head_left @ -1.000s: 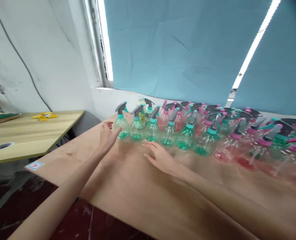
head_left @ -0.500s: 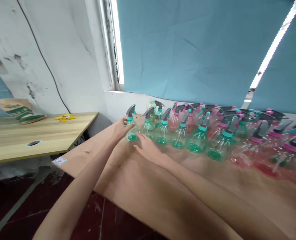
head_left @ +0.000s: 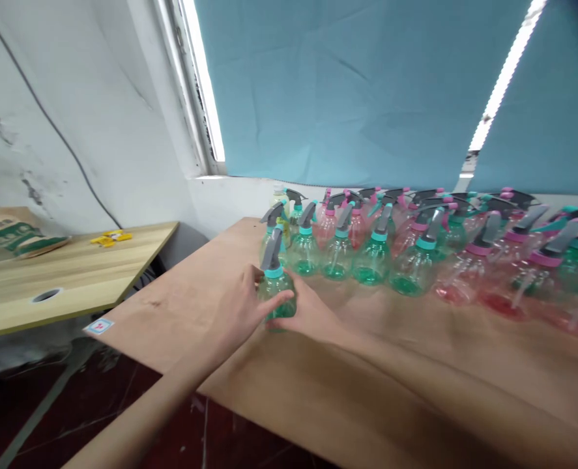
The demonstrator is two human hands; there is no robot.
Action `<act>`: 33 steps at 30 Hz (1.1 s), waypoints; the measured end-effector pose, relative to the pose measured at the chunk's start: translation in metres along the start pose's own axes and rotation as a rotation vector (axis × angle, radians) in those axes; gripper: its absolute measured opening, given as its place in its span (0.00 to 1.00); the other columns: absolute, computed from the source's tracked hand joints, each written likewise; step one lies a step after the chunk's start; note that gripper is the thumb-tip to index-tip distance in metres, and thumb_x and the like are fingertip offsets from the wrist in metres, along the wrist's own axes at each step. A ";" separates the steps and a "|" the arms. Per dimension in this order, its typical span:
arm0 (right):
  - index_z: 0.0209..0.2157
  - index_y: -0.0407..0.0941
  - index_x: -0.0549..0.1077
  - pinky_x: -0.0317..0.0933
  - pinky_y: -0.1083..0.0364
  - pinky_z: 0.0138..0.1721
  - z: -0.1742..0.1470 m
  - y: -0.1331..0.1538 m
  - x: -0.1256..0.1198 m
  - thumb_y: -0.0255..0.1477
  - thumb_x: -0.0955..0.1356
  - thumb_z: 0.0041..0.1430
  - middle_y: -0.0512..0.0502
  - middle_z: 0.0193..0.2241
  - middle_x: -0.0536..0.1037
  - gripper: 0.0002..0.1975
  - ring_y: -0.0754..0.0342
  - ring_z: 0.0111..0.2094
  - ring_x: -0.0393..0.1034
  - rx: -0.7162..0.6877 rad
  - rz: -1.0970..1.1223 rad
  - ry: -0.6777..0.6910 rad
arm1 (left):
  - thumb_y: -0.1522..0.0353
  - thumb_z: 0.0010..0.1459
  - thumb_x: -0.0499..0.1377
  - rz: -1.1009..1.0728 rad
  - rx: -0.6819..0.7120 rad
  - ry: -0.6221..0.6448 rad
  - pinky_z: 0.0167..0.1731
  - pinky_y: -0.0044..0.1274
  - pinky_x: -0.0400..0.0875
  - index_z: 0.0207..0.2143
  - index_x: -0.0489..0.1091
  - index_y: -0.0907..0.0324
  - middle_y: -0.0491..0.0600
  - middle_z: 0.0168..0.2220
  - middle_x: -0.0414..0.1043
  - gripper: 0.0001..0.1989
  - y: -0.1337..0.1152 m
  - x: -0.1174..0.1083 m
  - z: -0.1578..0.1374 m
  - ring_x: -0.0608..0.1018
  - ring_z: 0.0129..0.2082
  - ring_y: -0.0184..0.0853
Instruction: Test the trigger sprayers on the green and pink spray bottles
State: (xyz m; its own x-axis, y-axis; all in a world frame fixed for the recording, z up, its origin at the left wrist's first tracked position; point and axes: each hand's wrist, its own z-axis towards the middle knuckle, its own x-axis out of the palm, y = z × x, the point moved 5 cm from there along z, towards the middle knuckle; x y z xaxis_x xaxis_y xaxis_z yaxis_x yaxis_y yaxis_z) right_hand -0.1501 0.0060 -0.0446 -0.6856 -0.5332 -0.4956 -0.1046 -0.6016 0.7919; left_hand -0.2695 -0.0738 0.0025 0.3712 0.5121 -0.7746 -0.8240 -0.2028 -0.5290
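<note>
Between my two hands stands a clear green spray bottle (head_left: 277,286) with a grey trigger head and a turquoise collar, close in front of the row. My left hand (head_left: 244,301) grips it from the left, with the thumb across its front. From the right, my right hand (head_left: 309,311) wraps round its lower body, thumb near the base. Their far fingers are partly hidden behind the bottle. Just behind it is another green spray bottle (head_left: 272,218), mostly covered. More green spray bottles (head_left: 336,257) line up to the right, followed by pink spray bottles (head_left: 469,270).
The brown-covered table (head_left: 367,371) runs along a wall under a blue window cover (head_left: 347,91). A bottle with a white cap (head_left: 279,193) stands at the back. On the left, a wooden desk (head_left: 5,280) carries a paper bag (head_left: 17,231) and yellow items (head_left: 111,238).
The green spray bottle at the row's left end has come nearer and right, in front of its neighbour. My right hand has closed on it beside my left. The view has shifted right.
</note>
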 end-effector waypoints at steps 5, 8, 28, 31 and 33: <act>0.62 0.48 0.54 0.63 0.38 0.54 -0.038 -0.014 -0.053 0.38 0.78 0.40 0.36 0.57 0.67 0.51 0.38 0.57 0.65 0.050 0.016 -0.036 | 0.42 0.51 0.58 0.021 0.211 0.108 0.33 0.36 0.70 0.44 0.63 0.58 0.52 0.38 0.72 0.31 -0.048 0.038 -0.005 0.77 0.34 0.45; 0.62 0.47 0.54 0.60 0.38 0.57 -0.059 -0.023 -0.090 0.41 0.79 0.40 0.36 0.59 0.65 0.51 0.38 0.60 0.61 0.072 -0.026 -0.047 | 0.43 0.52 0.57 -0.049 0.273 0.211 0.38 0.39 0.71 0.46 0.63 0.57 0.53 0.41 0.72 0.31 -0.078 0.060 0.000 0.77 0.40 0.47; 0.62 0.44 0.53 0.64 0.40 0.53 -0.119 -0.049 -0.175 0.50 0.76 0.43 0.34 0.58 0.67 0.51 0.38 0.58 0.64 0.025 -0.129 -0.102 | 0.61 0.59 0.61 -0.692 0.371 0.273 0.48 0.31 0.72 0.49 0.68 0.51 0.47 0.50 0.73 0.16 -0.217 0.126 0.013 0.77 0.47 0.39; 0.62 0.43 0.53 0.64 0.39 0.54 -0.120 -0.049 -0.176 0.52 0.76 0.42 0.33 0.58 0.67 0.53 0.36 0.58 0.64 0.016 -0.167 -0.113 | 0.63 0.60 0.58 -0.705 0.368 0.281 0.48 0.31 0.72 0.47 0.69 0.50 0.46 0.48 0.74 0.12 -0.219 0.128 0.013 0.77 0.45 0.38; 0.63 0.43 0.53 0.62 0.38 0.55 -0.123 -0.051 -0.179 0.53 0.75 0.42 0.32 0.58 0.67 0.53 0.36 0.58 0.64 0.002 -0.191 -0.080 | 0.66 0.60 0.57 -0.685 0.383 0.280 0.46 0.31 0.72 0.46 0.69 0.49 0.45 0.45 0.75 0.11 -0.219 0.129 0.012 0.77 0.44 0.38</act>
State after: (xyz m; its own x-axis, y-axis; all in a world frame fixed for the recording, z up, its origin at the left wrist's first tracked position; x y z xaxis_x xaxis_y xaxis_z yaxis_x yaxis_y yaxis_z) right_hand 0.0666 0.0585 -0.0405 -0.7082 -0.3609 -0.6067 -0.2389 -0.6862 0.6871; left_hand -0.0463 0.0461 0.0223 0.8944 0.1825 -0.4084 -0.4469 0.4020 -0.7992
